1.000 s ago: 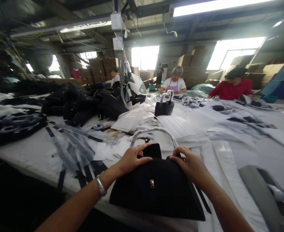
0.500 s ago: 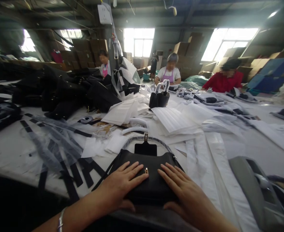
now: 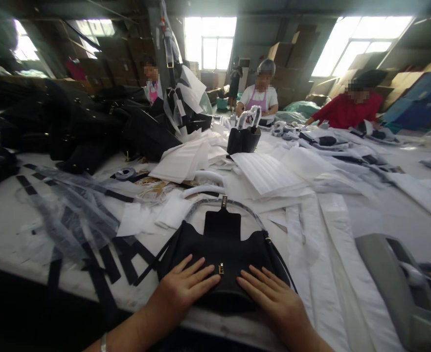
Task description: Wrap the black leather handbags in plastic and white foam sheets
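A black handbag (image 3: 222,247) lies flat on the white table (image 3: 384,220) right in front of me, its flap tab open and pointing away, a small gold clasp (image 3: 221,268) near my fingers. A wrapped handle (image 3: 215,203) arcs beyond the tab. My left hand (image 3: 180,289) rests flat on the bag's near left side with fingers spread. My right hand (image 3: 270,296) lies flat on its near right side, fingers stretched out. Neither hand grips anything.
Clear plastic sleeves with black strips (image 3: 76,215) lie to the left. A heap of black bags (image 3: 90,132) fills the far left. White foam sheets (image 3: 266,173) and a small upright black bag (image 3: 242,139) sit ahead. Three people work across the table. A grey object (image 3: 395,283) lies right.
One second ago both hands gripped the bag's top edge. They have since laid the bag flat and now press on its front, slid slightly nearer to me.
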Tool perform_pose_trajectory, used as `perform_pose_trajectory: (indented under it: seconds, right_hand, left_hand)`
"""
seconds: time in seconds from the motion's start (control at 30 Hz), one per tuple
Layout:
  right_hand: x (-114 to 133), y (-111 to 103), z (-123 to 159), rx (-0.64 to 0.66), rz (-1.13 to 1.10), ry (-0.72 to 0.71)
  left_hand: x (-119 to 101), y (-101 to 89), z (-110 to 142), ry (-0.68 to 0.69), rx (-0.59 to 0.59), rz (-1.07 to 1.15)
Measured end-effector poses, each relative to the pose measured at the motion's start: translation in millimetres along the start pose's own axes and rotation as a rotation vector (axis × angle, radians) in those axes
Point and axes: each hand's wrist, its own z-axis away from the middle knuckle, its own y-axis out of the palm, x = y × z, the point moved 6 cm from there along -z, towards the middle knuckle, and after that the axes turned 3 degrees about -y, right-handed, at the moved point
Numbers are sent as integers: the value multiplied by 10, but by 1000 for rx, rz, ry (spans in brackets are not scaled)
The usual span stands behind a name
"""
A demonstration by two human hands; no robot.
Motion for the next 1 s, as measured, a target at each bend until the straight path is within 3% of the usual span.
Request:
perform_pose_trajectory:
  seconds: [0.13, 0.27, 0.37, 0.53, 0.8, 1.0]
  right_hand:
    - [-68, -175, -210, 183, -146, 155]
    - [-40, -283, -425, 254, -190, 182]
    - [4, -182, -463, 240, -144, 118]
    - [43, 138, -291, 171, 33, 79]
    - [135, 215, -136, 160, -51, 87]
    - [123, 279, -151, 29, -14, 84]
  left_hand:
    - [-54, -251, -212, -152, 234, 144]
    - [-151, -408, -388, -153, 286, 121]
    - [-157, -299, -388, -114, 221, 30]
    - [-109, 13, -230, -27, 53, -106]
    - [-111, 77, -57, -31, 109, -35]
    - [-181, 166, -79, 93, -202, -246]
